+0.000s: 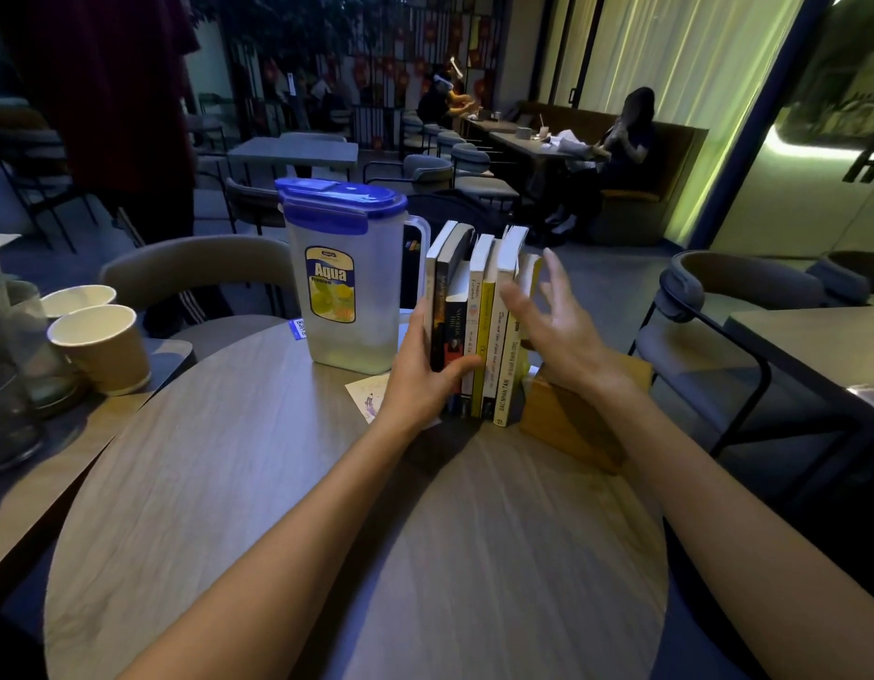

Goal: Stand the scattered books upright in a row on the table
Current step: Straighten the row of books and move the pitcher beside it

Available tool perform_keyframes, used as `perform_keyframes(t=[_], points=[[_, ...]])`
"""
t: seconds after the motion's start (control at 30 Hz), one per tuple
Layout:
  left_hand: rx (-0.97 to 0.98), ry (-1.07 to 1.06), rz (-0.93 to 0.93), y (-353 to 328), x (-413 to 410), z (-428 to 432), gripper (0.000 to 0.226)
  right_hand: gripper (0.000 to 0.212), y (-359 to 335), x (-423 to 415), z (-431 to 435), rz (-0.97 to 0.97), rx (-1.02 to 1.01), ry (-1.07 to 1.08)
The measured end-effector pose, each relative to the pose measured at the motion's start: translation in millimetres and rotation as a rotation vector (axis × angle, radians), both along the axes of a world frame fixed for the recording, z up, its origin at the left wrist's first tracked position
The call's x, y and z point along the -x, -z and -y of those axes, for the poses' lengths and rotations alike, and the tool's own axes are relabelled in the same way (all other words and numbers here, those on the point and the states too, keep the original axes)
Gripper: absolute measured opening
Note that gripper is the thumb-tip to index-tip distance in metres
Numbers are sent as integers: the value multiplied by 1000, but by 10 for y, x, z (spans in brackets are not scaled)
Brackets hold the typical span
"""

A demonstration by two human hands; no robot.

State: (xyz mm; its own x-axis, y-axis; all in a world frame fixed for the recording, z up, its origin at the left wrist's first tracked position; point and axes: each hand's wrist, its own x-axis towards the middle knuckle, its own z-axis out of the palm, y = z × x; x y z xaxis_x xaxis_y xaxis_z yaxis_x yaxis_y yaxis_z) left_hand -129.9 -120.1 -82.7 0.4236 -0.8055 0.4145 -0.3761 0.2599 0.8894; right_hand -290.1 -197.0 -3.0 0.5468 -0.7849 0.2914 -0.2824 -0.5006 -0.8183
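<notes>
paper cups (99, 343) far left | water jug (344, 282) behind | left hand (425, 373) gripping left end of books (479, 331), upright row on round table (278, 483) | right hand (555, 331) spread, unclenched, beside row's right end | wooden box (562, 414) right

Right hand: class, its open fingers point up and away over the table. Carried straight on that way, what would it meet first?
Probably the rightmost book in the row; the right hand hovers open beside it, though depth is unclear.
</notes>
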Motion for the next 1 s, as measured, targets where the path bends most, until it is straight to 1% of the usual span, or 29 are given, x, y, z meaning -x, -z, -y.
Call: perform_keyframes(t=[0.07,0.1,0.2,0.27,0.37,0.5,0.6,0.87,1.0], points=[[-28,50,3,-16,-96,-46,72,99,41,62,-76,-101,80,-35],[-41,69,10,-22,-137,-56,69,95,79,69,-73,-135,118,-40],[-69,84,34,-37,-206,-74,67,62,133,38,-19,-190,197,-12],[-71,81,41,-40,-210,-86,67,57,112,21,4,-202,193,-13],[-62,59,44,-31,-181,-81,64,61,79,39,13,-205,188,-17],[-58,38,41,-15,-167,-64,63,81,62,61,23,-211,179,2],[-80,41,29,-22,-173,-63,65,88,56,68,23,-211,175,18],[-137,89,22,-14,-185,-84,79,94,76,64,114,-260,178,23],[-141,95,50,-46,-174,-113,82,86,106,133,82,-286,192,-7]])
